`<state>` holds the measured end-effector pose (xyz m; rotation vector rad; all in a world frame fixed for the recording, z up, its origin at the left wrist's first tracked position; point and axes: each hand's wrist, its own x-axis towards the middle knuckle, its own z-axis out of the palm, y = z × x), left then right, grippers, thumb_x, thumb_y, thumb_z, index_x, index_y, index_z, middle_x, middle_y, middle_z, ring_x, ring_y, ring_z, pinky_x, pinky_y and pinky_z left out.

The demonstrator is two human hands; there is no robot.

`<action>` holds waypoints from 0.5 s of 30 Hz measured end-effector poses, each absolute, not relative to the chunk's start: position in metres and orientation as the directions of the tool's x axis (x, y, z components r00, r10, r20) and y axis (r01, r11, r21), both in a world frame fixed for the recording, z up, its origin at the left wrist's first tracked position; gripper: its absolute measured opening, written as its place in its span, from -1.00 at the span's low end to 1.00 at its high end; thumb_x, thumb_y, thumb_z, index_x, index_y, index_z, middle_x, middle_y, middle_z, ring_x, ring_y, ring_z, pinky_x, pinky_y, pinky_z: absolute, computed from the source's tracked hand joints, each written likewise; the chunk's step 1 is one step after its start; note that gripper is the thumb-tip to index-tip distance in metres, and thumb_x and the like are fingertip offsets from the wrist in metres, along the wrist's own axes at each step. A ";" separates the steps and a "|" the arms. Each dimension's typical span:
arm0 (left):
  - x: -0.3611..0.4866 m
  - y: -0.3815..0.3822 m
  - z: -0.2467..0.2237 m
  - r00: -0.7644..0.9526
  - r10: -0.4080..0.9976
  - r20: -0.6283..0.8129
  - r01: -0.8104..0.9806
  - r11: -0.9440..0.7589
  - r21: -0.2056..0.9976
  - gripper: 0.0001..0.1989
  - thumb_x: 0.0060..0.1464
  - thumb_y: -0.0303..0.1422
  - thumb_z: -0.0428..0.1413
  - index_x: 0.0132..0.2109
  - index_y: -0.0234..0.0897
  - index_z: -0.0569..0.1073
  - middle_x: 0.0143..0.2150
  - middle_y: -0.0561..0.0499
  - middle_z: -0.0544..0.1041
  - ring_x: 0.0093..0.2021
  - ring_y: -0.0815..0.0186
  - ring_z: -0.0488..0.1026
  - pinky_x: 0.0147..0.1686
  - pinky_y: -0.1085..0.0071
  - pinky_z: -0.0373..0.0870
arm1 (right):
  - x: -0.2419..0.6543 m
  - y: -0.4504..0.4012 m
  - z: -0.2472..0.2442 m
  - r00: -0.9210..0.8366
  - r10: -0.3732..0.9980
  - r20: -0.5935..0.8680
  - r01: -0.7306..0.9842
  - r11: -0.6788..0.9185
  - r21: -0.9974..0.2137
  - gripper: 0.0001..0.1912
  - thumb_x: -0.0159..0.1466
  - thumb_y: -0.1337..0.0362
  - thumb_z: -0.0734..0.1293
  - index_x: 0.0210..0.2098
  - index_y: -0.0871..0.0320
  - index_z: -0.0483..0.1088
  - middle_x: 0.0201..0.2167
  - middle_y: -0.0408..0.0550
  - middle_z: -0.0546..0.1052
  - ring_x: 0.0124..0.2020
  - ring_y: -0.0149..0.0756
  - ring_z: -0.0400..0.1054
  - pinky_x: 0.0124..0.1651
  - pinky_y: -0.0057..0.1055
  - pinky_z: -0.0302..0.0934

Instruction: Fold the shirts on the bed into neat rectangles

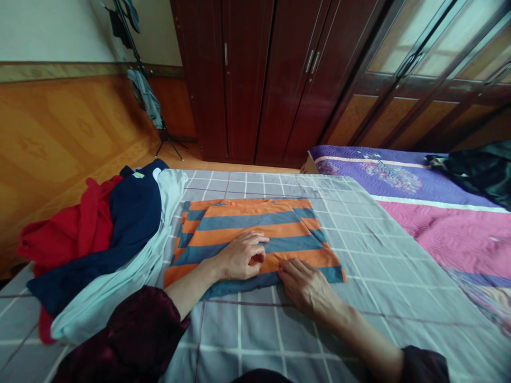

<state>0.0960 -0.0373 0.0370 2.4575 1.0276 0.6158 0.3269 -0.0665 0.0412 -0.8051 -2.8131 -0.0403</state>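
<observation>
An orange and blue-grey striped shirt (247, 220) lies folded on the bed, neckline at the far side, with its layers slightly offset at the left. My left hand (241, 255) rests on the lower middle of the shirt, fingers loosely curved and apart, thumb below them. Close to its right, my right hand (304, 283) lies at the shirt's near edge. Its fingers stretch flat over the orange stripe; its thumb is hidden. The blue near edge bulges a little below my left hand.
A grey checked sheet (359, 266) covers the bed. At the left lie a red garment (75, 229), a navy one (133, 218) and a pale one (115, 292). A purple and pink bedspread (423, 229) is at the right, a dark wardrobe (243, 106) and coat stand (131, 37) behind.
</observation>
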 end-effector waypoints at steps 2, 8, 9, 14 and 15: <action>0.096 -0.039 0.037 0.634 0.737 0.233 0.570 -0.649 0.504 -0.90 -0.03 -0.47 0.10 -0.29 -0.27 0.46 0.15 -0.11 0.39 0.19 0.17 0.26 0.26 0.20 0.04 | 0.329 -0.062 0.038 -0.803 0.532 0.268 0.535 0.842 -0.068 -0.80 0.24 0.49 0.13 -0.37 0.16 0.34 -0.42 -0.04 0.39 -0.37 -0.28 0.26 -0.32 -0.36 0.22; 0.095 -0.041 0.033 0.669 0.718 0.192 0.604 -0.676 0.422 -0.67 0.14 -0.20 0.08 0.02 -0.23 0.39 0.23 -0.09 0.29 0.28 0.16 0.13 0.29 0.17 -0.03 | 0.338 -0.071 0.041 -0.759 0.596 0.262 0.584 0.801 -0.132 -0.82 0.16 0.49 0.16 -0.44 0.15 0.33 -0.45 -0.06 0.37 -0.40 -0.29 0.25 -0.36 -0.36 0.17; 0.096 -0.042 0.032 0.685 0.708 0.174 0.608 -0.686 0.400 -0.53 0.12 -0.10 0.09 0.11 -0.21 0.34 0.27 -0.10 0.24 0.31 0.13 0.07 0.30 0.15 -0.07 | 0.339 -0.073 0.043 -0.762 0.599 0.247 0.582 0.800 -0.146 -0.84 0.17 0.47 0.18 -0.41 0.15 0.35 -0.42 -0.06 0.38 -0.38 -0.28 0.26 -0.34 -0.36 0.19; 0.097 -0.045 0.030 0.731 0.673 0.113 0.601 -0.714 0.359 -0.16 -0.01 0.19 0.03 0.31 -0.14 0.11 0.37 -0.11 0.03 0.37 0.05 -0.11 0.31 0.08 -0.24 | 0.343 -0.080 0.054 -0.689 0.685 0.237 0.672 0.726 -0.146 -0.82 0.28 0.22 0.24 -0.21 0.16 0.40 -0.30 0.03 0.46 -0.27 -0.21 0.36 -0.24 -0.29 0.27; 0.098 -0.045 0.030 0.733 0.671 0.111 0.599 -0.715 0.361 -0.12 -0.04 0.22 0.02 0.32 -0.15 0.10 0.38 -0.12 0.02 0.37 0.03 -0.12 0.31 0.06 -0.25 | 0.343 -0.080 0.055 -0.648 0.720 0.249 0.716 0.687 -0.125 -0.80 0.31 0.19 0.22 -0.23 0.16 0.41 -0.33 0.03 0.47 -0.30 -0.20 0.36 -0.26 -0.28 0.28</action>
